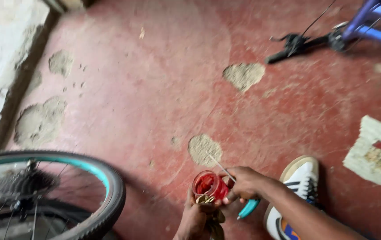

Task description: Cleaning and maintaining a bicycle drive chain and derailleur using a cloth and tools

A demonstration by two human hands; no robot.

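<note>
Red jar (pixel 209 184) (held low) beside bicycle wheel (pixel 43 195).

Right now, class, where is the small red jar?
In the head view, the red jar sits low and centre, held up by the left hand, with the right hand beside it and the white shoe further right.

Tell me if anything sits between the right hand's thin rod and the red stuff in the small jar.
Nothing visible does. The left hand holds the red jar with its mouth open, and the right hand holds the thin rod just beside the rim.
</note>
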